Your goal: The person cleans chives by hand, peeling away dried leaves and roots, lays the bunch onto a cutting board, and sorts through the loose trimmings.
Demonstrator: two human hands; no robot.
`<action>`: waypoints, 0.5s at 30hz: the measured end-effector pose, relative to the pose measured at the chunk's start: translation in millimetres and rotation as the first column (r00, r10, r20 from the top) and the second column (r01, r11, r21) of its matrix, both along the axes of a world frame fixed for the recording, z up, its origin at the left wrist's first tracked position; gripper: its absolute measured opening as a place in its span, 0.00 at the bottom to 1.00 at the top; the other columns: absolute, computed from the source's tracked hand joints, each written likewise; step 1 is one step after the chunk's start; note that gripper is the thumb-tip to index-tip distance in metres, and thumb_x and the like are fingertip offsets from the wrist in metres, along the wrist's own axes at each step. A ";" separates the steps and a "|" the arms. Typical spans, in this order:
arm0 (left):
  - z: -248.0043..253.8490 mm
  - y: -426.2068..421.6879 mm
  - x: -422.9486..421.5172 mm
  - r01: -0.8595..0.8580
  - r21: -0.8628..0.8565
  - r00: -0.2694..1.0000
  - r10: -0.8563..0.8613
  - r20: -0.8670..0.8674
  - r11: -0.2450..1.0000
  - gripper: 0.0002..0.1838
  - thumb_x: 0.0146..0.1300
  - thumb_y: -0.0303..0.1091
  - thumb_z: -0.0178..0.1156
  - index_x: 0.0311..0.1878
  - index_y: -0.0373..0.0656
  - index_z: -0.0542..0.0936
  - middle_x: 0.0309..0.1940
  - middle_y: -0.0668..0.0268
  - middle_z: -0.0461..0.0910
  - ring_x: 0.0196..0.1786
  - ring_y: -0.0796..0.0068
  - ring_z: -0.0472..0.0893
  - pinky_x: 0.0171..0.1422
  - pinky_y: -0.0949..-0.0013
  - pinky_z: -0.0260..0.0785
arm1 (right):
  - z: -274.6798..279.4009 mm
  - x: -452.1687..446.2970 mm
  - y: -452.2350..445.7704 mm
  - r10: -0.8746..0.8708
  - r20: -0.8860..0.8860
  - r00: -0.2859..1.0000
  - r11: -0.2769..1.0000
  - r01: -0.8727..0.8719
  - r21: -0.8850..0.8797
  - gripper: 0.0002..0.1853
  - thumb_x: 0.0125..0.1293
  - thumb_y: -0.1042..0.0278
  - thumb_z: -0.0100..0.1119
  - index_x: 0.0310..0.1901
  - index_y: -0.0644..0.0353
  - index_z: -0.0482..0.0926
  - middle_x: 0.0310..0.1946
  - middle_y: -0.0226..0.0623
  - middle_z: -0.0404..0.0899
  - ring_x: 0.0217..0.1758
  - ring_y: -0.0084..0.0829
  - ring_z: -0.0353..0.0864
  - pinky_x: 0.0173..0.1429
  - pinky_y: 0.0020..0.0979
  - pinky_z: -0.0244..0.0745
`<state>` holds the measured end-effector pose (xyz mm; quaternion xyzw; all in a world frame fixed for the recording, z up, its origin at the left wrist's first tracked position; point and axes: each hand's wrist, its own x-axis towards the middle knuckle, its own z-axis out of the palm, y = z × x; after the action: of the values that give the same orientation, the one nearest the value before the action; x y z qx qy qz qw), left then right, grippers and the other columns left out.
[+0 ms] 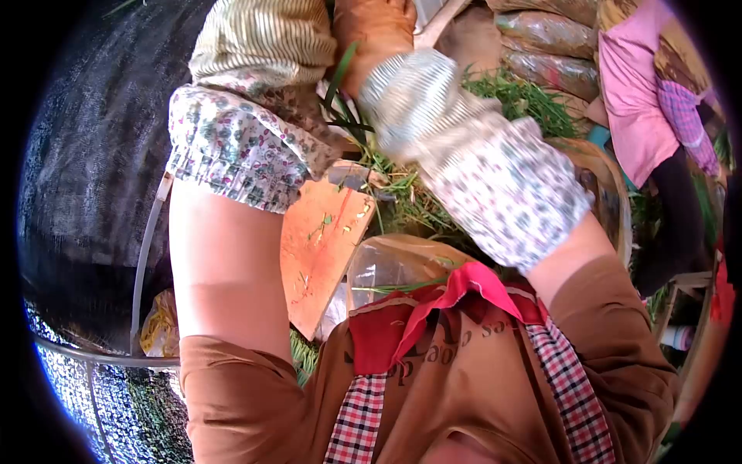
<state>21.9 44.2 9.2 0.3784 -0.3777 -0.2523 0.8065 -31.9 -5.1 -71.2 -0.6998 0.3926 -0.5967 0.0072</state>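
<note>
The right hand (pixel 374 35) sits beside long grass blades (pixel 340 76) at the far middle, its openness and hold unclear; left hand out of view; lining blades up should help

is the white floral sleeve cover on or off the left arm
On: the white floral cloth sleeve cover wraps the left arm, its gathered edge against bare skin.

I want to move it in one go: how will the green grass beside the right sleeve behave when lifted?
The grass is probably floppy, as its blades are thin. It looks light for its bulk, being loosely tangled. Strands may well drop away, since no tie shows around it.
</note>
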 end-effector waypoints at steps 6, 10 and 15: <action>-0.4 -8.5 -7.7 -0.043 -0.013 0.998 0.043 -0.044 0.999 0.13 0.63 0.39 0.48 0.24 0.46 0.66 0.14 0.70 0.64 0.14 0.75 0.64 0.18 0.72 0.62 | -56.4 -47.7 -19.3 0.373 0.045 0.927 0.909 -0.375 0.183 0.37 0.45 0.59 0.64 0.53 0.67 0.56 0.32 0.51 0.77 0.38 0.40 0.79 0.45 0.35 0.73; 1.1 -18.5 -12.0 -0.078 -0.008 0.995 0.077 -0.066 0.997 0.13 0.64 0.39 0.47 0.24 0.45 0.66 0.14 0.69 0.63 0.14 0.75 0.64 0.18 0.73 0.62 | -120.4 -58.2 -41.9 0.452 0.197 0.870 0.785 -0.493 0.376 0.28 0.53 0.63 0.58 0.54 0.61 0.61 0.42 0.43 0.76 0.44 0.36 0.77 0.49 0.29 0.71; 11.0 -21.0 -20.9 -0.161 0.002 0.982 0.160 -0.103 0.987 0.13 0.64 0.38 0.47 0.25 0.43 0.66 0.14 0.68 0.63 0.14 0.74 0.64 0.18 0.73 0.62 | -238.2 -54.7 -89.2 0.464 0.583 0.667 0.487 -0.742 0.460 0.17 0.60 0.69 0.48 0.50 0.64 0.64 0.41 0.41 0.74 0.40 0.33 0.74 0.47 0.27 0.70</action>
<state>1.0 23.2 20.2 0.3918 -0.3049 -0.2045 0.8436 -86.7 -94.4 -309.4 -0.6103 0.2903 -0.4946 0.5464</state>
